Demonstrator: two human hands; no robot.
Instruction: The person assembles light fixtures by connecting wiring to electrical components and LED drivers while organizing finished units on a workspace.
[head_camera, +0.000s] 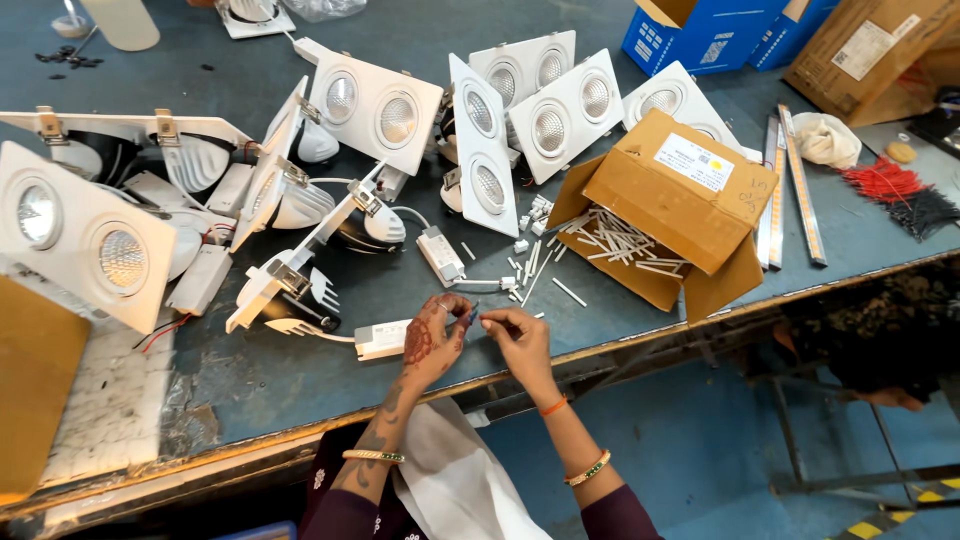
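My left hand (435, 335) and my right hand (520, 335) meet near the front edge of the dark blue workbench (300, 385). Both pinch the ends of a thin wire (473, 314) between fingertips. The wire seems to run from a small white driver box (383, 339) lying just left of my left hand. A second white driver box (440, 255) lies a little farther back. Small white plastic connector pieces (530, 262) are scattered just beyond my hands.
Several white twin-lamp downlight fixtures (375, 105) crowd the bench's back and left. A tipped brown cardboard box (665, 200) spills white pieces at right. Blue boxes (690, 35), metal strips (800, 185) and red and black wire bundles (900, 190) lie far right. Another person's head (880, 340) is below the bench's right edge.
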